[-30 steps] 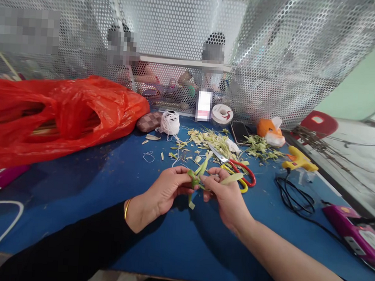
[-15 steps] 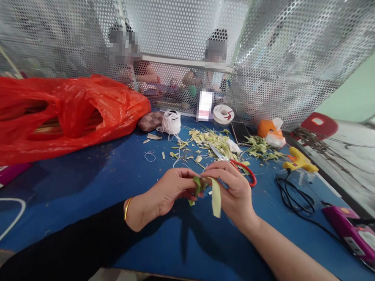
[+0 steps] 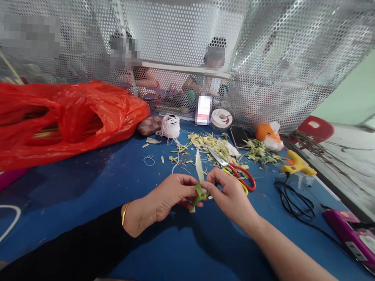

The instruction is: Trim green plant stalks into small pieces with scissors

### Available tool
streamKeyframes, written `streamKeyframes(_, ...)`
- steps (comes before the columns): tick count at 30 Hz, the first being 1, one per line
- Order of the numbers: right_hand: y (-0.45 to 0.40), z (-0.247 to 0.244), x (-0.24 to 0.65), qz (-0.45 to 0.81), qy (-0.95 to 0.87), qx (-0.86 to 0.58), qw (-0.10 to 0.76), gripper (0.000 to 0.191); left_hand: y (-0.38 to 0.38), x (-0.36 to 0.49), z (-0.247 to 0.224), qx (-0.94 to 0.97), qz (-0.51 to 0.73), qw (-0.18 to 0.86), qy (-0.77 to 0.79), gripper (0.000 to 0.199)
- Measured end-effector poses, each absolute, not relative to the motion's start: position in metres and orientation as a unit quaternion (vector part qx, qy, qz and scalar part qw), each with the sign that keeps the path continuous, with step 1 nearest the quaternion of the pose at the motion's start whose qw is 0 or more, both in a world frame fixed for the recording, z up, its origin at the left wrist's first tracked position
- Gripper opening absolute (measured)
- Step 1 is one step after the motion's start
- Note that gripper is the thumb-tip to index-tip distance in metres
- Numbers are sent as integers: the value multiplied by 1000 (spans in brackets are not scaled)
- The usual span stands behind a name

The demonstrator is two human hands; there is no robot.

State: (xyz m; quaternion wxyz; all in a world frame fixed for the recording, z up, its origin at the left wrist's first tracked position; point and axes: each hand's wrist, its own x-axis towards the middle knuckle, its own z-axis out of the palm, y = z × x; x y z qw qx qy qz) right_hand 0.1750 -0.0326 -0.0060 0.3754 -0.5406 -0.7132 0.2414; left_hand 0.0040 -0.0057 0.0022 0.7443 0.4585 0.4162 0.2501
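Note:
Between my hands is a folded green leaf strip (image 3: pixel 198 193), with a pale pointed end (image 3: pixel 199 166) standing up away from me. My left hand (image 3: pixel 171 194) pinches the green part from the left, its fingers closed. From the right, the thumb and fingers of my right hand (image 3: pixel 230 196) close on the same strip, near the base of the pale end. Just beyond my right hand lie scissors with red handles (image 3: pixel 243 176). Leaf scraps (image 3: pixel 215 143) are spread behind them.
On the blue table (image 3: pixel 102 182) are a red plastic bag (image 3: pixel 113 110), white string (image 3: pixel 170 126), a ribbon roll (image 3: pixel 221 118), a dark phone (image 3: pixel 239 137), a yellow glue gun (image 3: pixel 298 163) with black cable and a purple power strip (image 3: pixel 353 235). People sit behind the perforated screen.
The pale strip end, which hung down toward me by my right hand, now points up and away. My right hand has shifted slightly, uncovering more of the scissors.

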Motion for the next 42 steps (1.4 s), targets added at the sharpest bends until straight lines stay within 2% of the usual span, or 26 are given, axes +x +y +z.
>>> streamKeyframes(5, -31, -8, 177, 250, -715, -525, 388, 17, -6, 5, 3, 451, 273, 725, 444, 13)
streamKeyframes(8, -30, -6, 179, 169, -764, -474, 404, 12, -3, 5, 0, 427, 307, 716, 459, 10)
streamKeyframes(12, -29, -2, 183, 76, -835, -413, 356, 4, 1, 4, -4, 407, 331, 716, 461, 8)
streamKeyframes(15, -27, 0, 185, 59, -861, -398, 311, 12, 2, 3, -5, 397, 330, 727, 453, 6)
streamKeyframes(19, -24, -3, 186, 31, -869, -409, 275, 9, 2, 2, -2, 387, 323, 731, 460, 8)
streamKeyframes(26, -27, -3, 183, -180, -892, -344, 229, 20, 1, 2, 1, 359, 328, 742, 461, 12)
streamKeyframes(30, -32, 0, 182, -229, -885, -353, 201, 26, 2, 3, -5, 343, 352, 737, 464, 12)
streamKeyframes(32, -33, -1, 182, -206, -877, -377, 214, 27, 2, 3, -7, 335, 369, 736, 459, 14)
streamKeyframes(34, -31, -5, 180, -129, -863, -420, 251, 26, 3, 3, -9, 327, 380, 732, 461, 16)
streamKeyframes(37, -26, -12, 176, 129, -795, -498, 321, 31, 4, 3, -9, 326, 375, 736, 460, 20)
streamKeyframes(40, -22, -18, 171, 407, -619, -537, 403, 32, 2, 3, -8, 335, 353, 743, 460, 22)
streamKeyframes(42, -22, -20, 169, 472, -518, -540, 466, 28, 1, 4, -8, 341, 341, 743, 465, 22)
